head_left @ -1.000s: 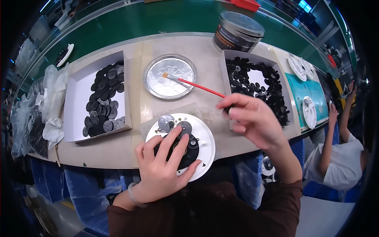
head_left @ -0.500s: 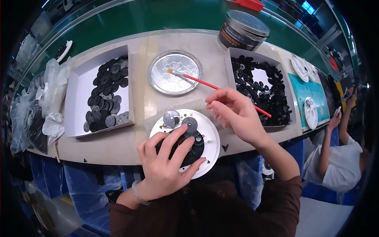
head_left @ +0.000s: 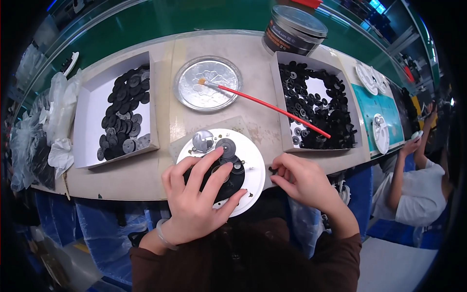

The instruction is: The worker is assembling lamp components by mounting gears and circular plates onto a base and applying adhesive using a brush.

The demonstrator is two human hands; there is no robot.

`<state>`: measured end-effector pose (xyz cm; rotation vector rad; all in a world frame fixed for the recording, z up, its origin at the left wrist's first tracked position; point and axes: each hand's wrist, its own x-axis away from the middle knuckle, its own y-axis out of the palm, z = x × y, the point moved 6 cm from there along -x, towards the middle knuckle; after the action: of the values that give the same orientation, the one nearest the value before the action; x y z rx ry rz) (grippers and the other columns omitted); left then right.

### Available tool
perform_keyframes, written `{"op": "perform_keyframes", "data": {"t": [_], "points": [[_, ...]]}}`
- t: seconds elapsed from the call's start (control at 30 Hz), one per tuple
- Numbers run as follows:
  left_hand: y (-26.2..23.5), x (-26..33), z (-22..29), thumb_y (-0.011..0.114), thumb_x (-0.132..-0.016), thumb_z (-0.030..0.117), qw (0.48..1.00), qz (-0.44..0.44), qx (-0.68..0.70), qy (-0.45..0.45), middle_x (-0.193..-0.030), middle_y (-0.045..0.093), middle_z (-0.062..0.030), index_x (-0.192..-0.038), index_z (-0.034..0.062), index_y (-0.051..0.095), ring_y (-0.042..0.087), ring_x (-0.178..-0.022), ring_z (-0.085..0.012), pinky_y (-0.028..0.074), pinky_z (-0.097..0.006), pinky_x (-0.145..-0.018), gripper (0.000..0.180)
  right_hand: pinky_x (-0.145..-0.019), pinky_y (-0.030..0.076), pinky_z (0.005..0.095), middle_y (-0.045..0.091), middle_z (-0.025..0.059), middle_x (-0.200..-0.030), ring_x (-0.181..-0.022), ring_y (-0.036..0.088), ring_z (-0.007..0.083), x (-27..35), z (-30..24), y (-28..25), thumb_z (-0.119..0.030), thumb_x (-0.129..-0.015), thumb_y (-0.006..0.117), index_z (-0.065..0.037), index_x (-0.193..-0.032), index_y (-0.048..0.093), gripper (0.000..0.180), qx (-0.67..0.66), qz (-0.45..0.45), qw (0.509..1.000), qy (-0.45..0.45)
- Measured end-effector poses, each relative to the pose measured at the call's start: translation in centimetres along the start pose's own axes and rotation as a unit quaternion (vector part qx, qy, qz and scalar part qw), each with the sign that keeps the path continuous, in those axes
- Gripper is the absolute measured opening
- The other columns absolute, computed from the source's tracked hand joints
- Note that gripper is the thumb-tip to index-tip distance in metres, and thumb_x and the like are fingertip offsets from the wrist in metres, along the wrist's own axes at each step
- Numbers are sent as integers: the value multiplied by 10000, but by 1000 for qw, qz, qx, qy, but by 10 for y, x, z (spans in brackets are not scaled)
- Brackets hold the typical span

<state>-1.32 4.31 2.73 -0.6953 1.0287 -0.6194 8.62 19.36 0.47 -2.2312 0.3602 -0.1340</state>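
Note:
My left hand lies over a round white plate, fingers spread across a large black disc. Its fingertips touch the disc and a dark grey gear beside it. A shiny silver round part sits at the plate's far left. Just right of the plate, my right hand is closed in a pinch on a small black part at the table's near edge. Its exact shape is too small to tell.
A box of black and grey gears stands left; another box of small black gears stands right. Between them, a red-handled brush reaches from a silver lid. Behind is a tub. A co-worker is at right.
My right hand has come down toward me from above the plate's right side to the small black part and closed on it. My left hand stays on the disc. The view has shifted slightly.

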Motion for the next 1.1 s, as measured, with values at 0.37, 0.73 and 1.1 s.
{"op": "perform_keyframes", "data": {"t": [0.37,0.73,1.1], "points": [[-2,-1,0,759,-573,220,1000,-5,18,-5,-1098,551,-77,-938,66,604,431,-932,-270,360,-343,-803,425,-495,453,254,563,57,-561,-501,583,171,-2,3,-5,-164,-727,685,-27,-760,526,213,92,-57,993,52],[0,0,-1,723,-600,278,1000,13,14,-6,-1093,558,-51,-921,80,605,467,-915,-225,321,-340,-778,395,-426,414,191,592,86,-584,-477,566,113,-22,-15,-19,-102,-857,515,8,-798,483,129,-249,-3,962,115],[-1,0,0,768,-575,236,1000,3,27,1,-1113,544,-96,-908,49,560,436,-933,-271,360,-348,-804,435,-361,354,175,547,76,-519,-360,472,85,-48,-17,27,-176,-888,476,22,-792,529,226,-493,-271,807,181]]}}
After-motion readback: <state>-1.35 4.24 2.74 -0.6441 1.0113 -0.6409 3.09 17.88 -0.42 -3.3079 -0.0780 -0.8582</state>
